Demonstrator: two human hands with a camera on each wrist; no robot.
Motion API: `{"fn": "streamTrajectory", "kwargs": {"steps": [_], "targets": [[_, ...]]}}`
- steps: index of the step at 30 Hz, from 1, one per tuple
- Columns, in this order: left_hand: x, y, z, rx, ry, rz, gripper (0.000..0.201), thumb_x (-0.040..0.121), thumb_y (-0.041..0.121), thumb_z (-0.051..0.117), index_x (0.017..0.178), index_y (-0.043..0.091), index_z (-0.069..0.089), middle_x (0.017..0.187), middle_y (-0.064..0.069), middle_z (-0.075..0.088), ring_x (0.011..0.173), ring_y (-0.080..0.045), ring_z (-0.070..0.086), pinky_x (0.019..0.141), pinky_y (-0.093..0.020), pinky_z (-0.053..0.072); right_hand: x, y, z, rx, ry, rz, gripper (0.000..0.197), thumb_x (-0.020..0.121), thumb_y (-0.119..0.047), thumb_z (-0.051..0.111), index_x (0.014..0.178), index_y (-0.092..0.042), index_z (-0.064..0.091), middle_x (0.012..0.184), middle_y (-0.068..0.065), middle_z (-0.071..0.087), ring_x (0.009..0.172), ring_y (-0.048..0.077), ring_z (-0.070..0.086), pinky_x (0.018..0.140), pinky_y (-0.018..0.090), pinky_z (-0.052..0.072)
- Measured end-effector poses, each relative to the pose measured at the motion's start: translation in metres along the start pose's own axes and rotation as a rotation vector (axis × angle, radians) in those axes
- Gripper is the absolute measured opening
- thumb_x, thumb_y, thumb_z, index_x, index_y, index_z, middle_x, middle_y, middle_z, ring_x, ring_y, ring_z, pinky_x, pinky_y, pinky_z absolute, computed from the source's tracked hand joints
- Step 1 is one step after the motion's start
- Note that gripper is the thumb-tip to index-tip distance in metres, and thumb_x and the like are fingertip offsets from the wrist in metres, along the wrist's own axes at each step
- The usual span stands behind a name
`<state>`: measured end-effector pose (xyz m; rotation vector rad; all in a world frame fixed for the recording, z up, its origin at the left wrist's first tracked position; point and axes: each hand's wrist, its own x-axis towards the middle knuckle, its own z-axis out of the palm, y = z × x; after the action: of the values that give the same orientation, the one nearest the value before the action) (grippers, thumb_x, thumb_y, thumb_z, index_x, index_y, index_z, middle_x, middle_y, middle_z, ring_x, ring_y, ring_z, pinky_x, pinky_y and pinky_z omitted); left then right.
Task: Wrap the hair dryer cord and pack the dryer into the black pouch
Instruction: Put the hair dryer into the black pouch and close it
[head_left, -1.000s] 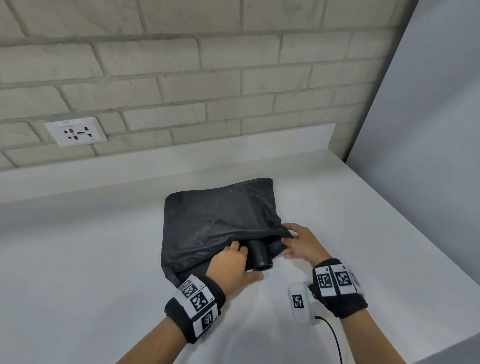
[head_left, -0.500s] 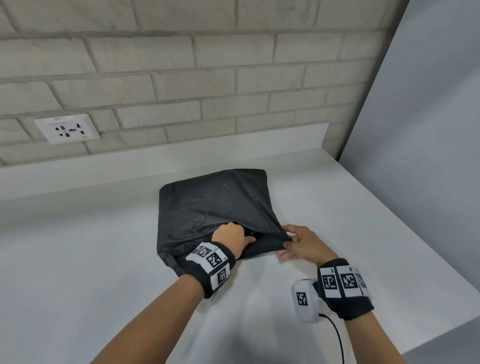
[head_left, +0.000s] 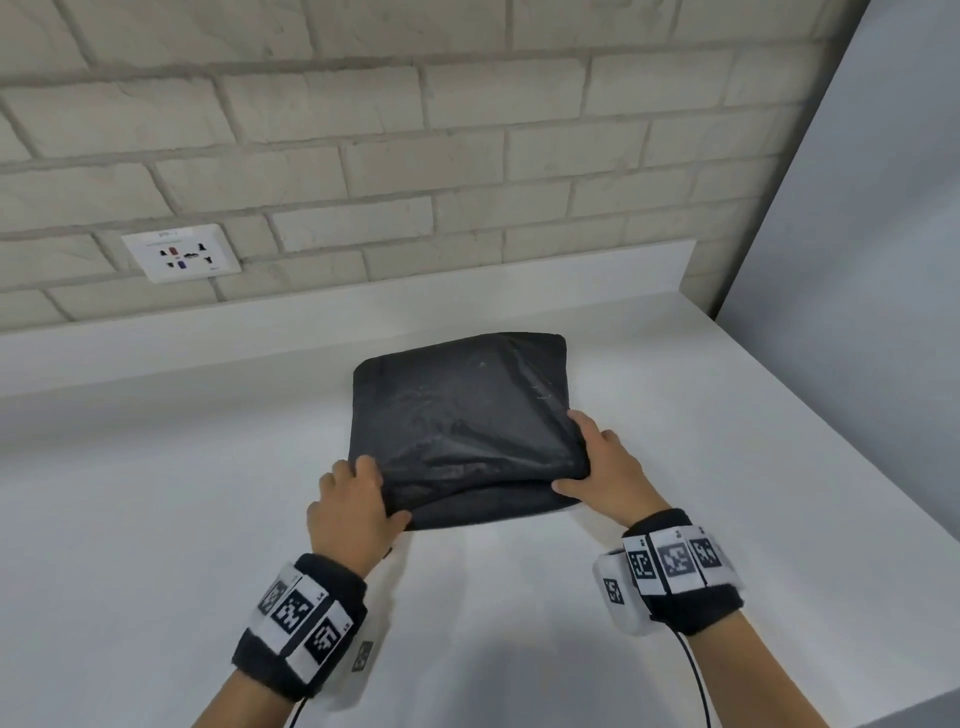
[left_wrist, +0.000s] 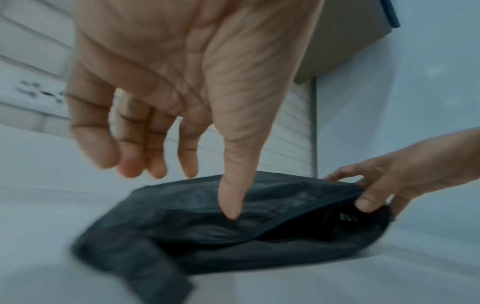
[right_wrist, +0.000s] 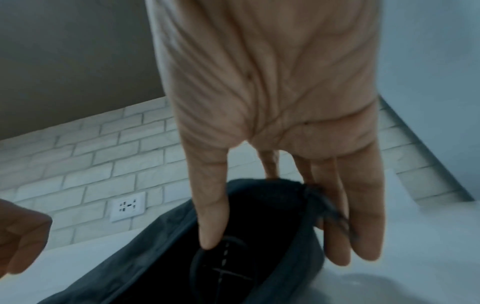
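1. The black pouch (head_left: 457, 431) lies on the white counter (head_left: 156, 519), in the middle of the head view. It looks puffed up, so the hair dryer is most likely inside.

2. In the right wrist view, a dark round part (right_wrist: 221, 265) shows deep in the pouch mouth. I think it is the dryer, but it is too dark to be sure. No cord shows.

3. The left hand (head_left: 348, 512) is at the lower left corner of the pouch. Its thumb (left_wrist: 231, 197) presses on the top flap. The other fingers are loose and hold nothing.

4. The right hand (head_left: 605, 470) pinches the right end of the pouch mouth. The thumb is inside the rim and the fingers are outside.

5. The pouch is thin, soft cloth. It bends and folds and will not keep its shape.

6. The dryer inside is hard and heavier, so it could slide out of the open mouth if the pouch tips.

7. A good place to hold is the rim of the mouth at both ends, or under the lump.
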<state>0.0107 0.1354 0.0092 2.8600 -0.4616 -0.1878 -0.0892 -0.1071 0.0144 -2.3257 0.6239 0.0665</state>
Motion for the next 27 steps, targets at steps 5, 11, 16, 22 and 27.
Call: {"fn": "streamTrajectory", "kwargs": {"steps": [5, 11, 16, 22, 27], "targets": [[0.006, -0.033, 0.003, -0.061, -0.145, -0.110, 0.059, 0.073, 0.042, 0.070, 0.113, 0.010, 0.041, 0.103, -0.007, 0.043, 0.094, -0.032, 0.058, 0.074, -0.035, 0.046, 0.009, -0.017, 0.013, -0.166, 0.026, -0.081, 0.065, 0.082, -0.018, 0.065, 0.136, -0.020, 0.028, 0.126, 0.016, 0.038, 0.101, 0.035, 0.056, 0.090, 0.038, 0.047], [0.009, -0.034, 0.004, -0.034, -0.188, 0.022, 0.035, 0.083, 0.023, 0.058, 0.115, 0.017, 0.048, 0.100, -0.006, 0.050, 0.090, -0.030, 0.060, 0.080, -0.033, 0.049, 0.017, -0.024, 0.016, -0.285, 0.027, -0.066, 0.056, 0.080, -0.031, 0.068, 0.123, -0.012, 0.037, 0.119, 0.014, 0.045, 0.100, 0.033, 0.056, 0.082, 0.036, 0.046], [0.012, -0.045, 0.001, -0.076, -0.086, -0.015, 0.024, 0.081, 0.003, 0.051, 0.100, 0.012, 0.062, 0.095, -0.009, 0.066, 0.082, -0.027, 0.059, 0.069, -0.027, 0.043, 0.022, -0.019, 0.015, -0.314, 0.034, -0.011, 0.046, 0.081, -0.039, 0.065, 0.110, -0.010, 0.045, 0.111, 0.013, 0.053, 0.099, 0.031, 0.056, 0.077, 0.033, 0.043], [0.004, -0.051, 0.001, 0.022, -0.133, -0.038, 0.027, 0.084, 0.012, 0.049, 0.105, 0.022, 0.063, 0.098, -0.003, 0.067, 0.076, -0.023, 0.061, 0.068, -0.025, 0.045, 0.025, -0.008, 0.009, -0.080, 0.089, 0.023, 0.022, 0.082, -0.025, 0.066, 0.080, -0.015, 0.046, 0.084, 0.003, 0.055, 0.077, 0.021, 0.051, 0.067, 0.026, 0.037], [0.008, -0.048, -0.008, 0.093, -0.173, 0.015, 0.024, 0.085, 0.030, 0.057, 0.105, 0.020, 0.063, 0.098, -0.003, 0.051, 0.099, -0.024, 0.056, 0.081, -0.030, 0.048, 0.017, 0.012, -0.003, 0.313, -0.087, 0.097, 0.026, 0.075, -0.018, 0.076, 0.092, -0.013, 0.057, 0.073, 0.003, 0.060, 0.062, 0.015, 0.058, 0.056, 0.020, 0.049]]}}
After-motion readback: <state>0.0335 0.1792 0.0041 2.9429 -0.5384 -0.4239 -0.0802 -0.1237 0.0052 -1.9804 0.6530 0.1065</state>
